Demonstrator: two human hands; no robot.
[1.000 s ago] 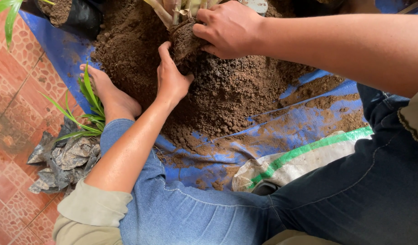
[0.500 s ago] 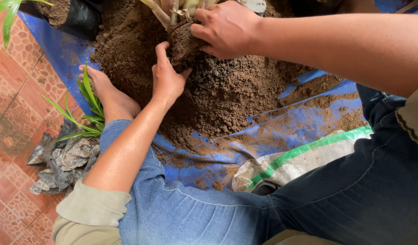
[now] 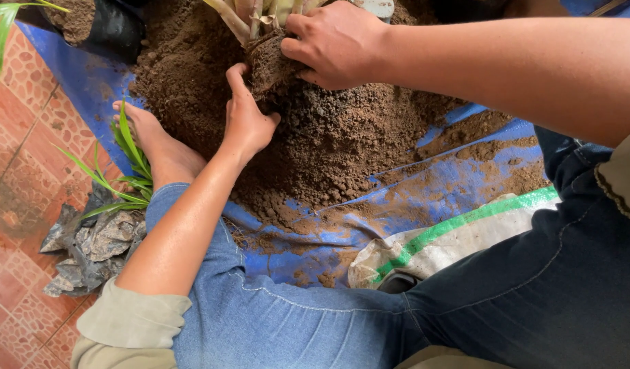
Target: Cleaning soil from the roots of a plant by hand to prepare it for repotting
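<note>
A plant's root ball [image 3: 267, 61], dark and packed with soil, stands on a big heap of brown soil [image 3: 342, 137]. Pale stalks [image 3: 250, 14] rise from it to the top edge. My right hand [image 3: 335, 44] grips the root ball from the right side. My left hand [image 3: 245, 119] presses flat against its left side, fingers pointing up, wrist resting on the soil. The soil lies on a blue tarp [image 3: 424, 198].
My bare foot [image 3: 151, 140] rests at the heap's left edge beside green leaves [image 3: 127, 171]. A crumpled grey plastic bag [image 3: 89, 249] lies on red paving tiles [image 3: 14, 157]. A black bag of soil [image 3: 103, 24] stands top left. A white sack with a green stripe [image 3: 452, 239] lies by my jeans.
My left hand has slid slightly up and closer against the root ball. My right hand keeps its grip, barely shifted.
</note>
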